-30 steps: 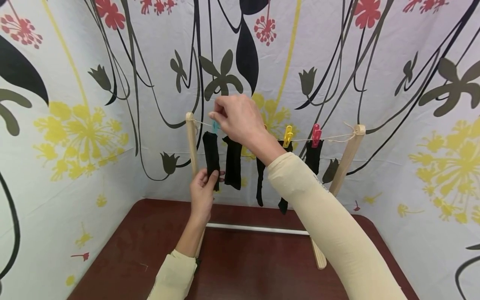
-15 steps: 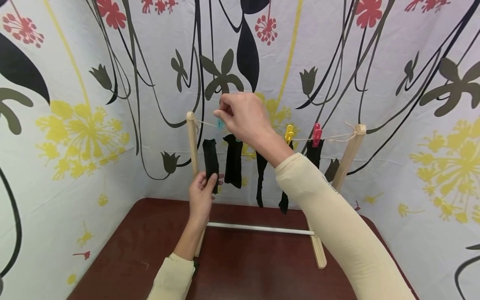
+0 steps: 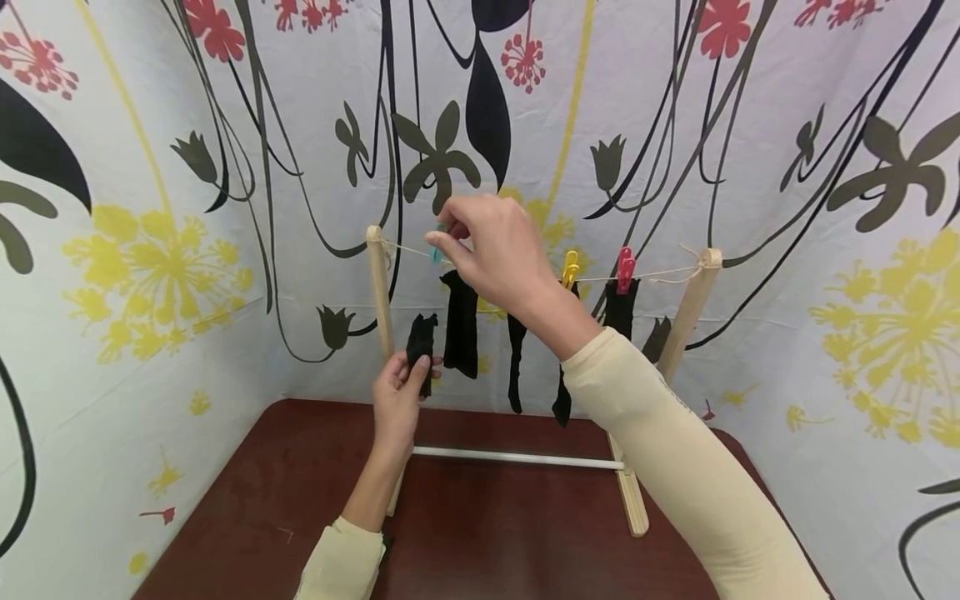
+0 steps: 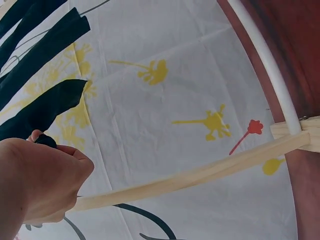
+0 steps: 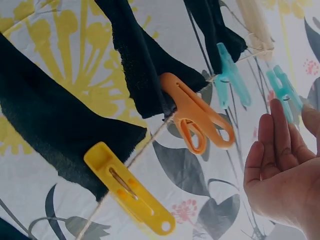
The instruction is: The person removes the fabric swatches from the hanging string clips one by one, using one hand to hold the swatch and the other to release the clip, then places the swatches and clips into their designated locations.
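My left hand [image 3: 396, 404] pinches a small black cloth piece [image 3: 422, 337] below the left end of the string; its crumpled top edge stands free of the string. In the left wrist view the same cloth [image 4: 47, 107] rises from my curled fingers. Above it, my right hand [image 3: 510, 250] pinches a light blue clothespin [image 3: 436, 253]. The right wrist view shows this clothespin [image 5: 285, 87] between thumb and fingertips, with no cloth in it. Beside it, another light blue clothespin [image 5: 231, 82], an orange one [image 5: 195, 112] and a yellow one [image 5: 130, 190] grip black cloths on the string.
The string runs between a left wooden post [image 3: 381, 287] and a right one [image 3: 690, 312], joined low by a white rod [image 3: 517, 457]. A pink clothespin [image 3: 626, 271] holds cloth near the right post. The frame stands on a dark red table [image 3: 510, 517] before patterned fabric.
My left hand has lowered the black cloth away from the string and the clothespin, and its upper edge has crumpled. My right hand has stayed near the string, still pinching the light blue clothespin.
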The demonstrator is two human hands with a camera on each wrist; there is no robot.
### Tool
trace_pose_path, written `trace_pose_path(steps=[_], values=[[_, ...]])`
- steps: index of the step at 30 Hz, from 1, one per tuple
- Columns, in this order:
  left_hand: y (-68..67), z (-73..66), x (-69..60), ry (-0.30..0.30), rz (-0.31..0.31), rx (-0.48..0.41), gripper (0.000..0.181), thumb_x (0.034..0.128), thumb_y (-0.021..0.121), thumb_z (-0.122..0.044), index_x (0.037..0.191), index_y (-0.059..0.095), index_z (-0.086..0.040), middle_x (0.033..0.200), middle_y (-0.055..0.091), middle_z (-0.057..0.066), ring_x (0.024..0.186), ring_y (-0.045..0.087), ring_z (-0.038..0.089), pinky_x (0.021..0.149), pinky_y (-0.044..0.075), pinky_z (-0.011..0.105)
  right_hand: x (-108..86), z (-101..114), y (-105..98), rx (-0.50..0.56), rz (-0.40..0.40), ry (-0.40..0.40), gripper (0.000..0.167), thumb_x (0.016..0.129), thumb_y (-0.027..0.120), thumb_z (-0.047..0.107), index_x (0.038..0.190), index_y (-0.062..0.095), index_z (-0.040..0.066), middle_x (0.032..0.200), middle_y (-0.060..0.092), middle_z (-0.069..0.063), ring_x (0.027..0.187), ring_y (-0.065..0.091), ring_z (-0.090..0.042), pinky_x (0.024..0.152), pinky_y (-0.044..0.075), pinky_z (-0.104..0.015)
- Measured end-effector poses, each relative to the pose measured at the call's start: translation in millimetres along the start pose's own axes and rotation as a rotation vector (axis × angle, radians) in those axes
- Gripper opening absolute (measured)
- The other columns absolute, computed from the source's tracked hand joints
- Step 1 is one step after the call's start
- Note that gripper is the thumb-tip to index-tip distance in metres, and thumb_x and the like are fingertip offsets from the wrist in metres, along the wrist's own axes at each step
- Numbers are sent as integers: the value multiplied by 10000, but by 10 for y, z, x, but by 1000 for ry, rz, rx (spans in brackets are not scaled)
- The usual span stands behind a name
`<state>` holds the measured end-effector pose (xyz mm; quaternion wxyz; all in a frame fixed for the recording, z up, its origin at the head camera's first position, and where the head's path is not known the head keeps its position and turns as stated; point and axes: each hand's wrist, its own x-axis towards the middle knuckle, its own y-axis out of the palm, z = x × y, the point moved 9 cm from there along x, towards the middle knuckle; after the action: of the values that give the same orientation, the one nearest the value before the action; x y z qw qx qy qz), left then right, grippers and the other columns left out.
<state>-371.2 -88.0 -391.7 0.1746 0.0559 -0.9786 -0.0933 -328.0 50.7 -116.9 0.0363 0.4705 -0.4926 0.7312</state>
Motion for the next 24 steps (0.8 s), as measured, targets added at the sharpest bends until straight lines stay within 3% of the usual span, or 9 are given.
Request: trace_pose_path(steps=[3, 8, 12, 18, 24], values=[[-1, 33, -34, -1, 19, -26, 232, 1062, 671, -255, 1171, 696, -52, 1124, 799, 131, 967, 750, 273, 803, 536, 246, -59, 58, -40, -2, -14, -27, 215, 1017, 728, 358, 1003, 741, 144, 967, 801, -18, 933, 720, -208, 876, 557, -392], [-36, 90, -80, -15, 28, -86, 242, 1056, 678, -217, 1182, 677, -11, 1057, 808, 24, 928, 744, 205, 932, 577, 252, -146, 161, -100, -13, -25, -76, 239, 1014, 730, 371, 1002, 730, 133, 946, 798, -15, 911, 716, -214, 929, 540, -418], [-84, 122, -93, -10, 18, -79, 252, 1052, 684, -208, 1175, 672, 12, 1069, 812, 77, 914, 745, 214, 912, 588, 266, -226, 194, -146, -13, -22, -96, 256, 1007, 740, 374, 1027, 722, 120, 953, 794, -12, 923, 712, -208, 950, 530, -436], [-163, 188, -139, -17, 3, 22, 244, 1051, 688, -250, 1149, 700, -27, 1046, 812, 51, 924, 756, 225, 801, 561, 234, -377, 158, -219, -46, -8, -105, 270, 978, 778, 379, 1017, 722, 118, 935, 789, 9, 905, 693, -198, 892, 530, -406], [-210, 237, -177, -46, 19, 58, 282, 1056, 679, -271, 1167, 694, -12, 1121, 789, 166, 957, 750, 241, 806, 566, 235, -588, 108, -269, -55, -20, -137, 263, 971, 786, 382, 1009, 740, 125, 912, 776, 14, 884, 686, -197, 852, 532, -413]])
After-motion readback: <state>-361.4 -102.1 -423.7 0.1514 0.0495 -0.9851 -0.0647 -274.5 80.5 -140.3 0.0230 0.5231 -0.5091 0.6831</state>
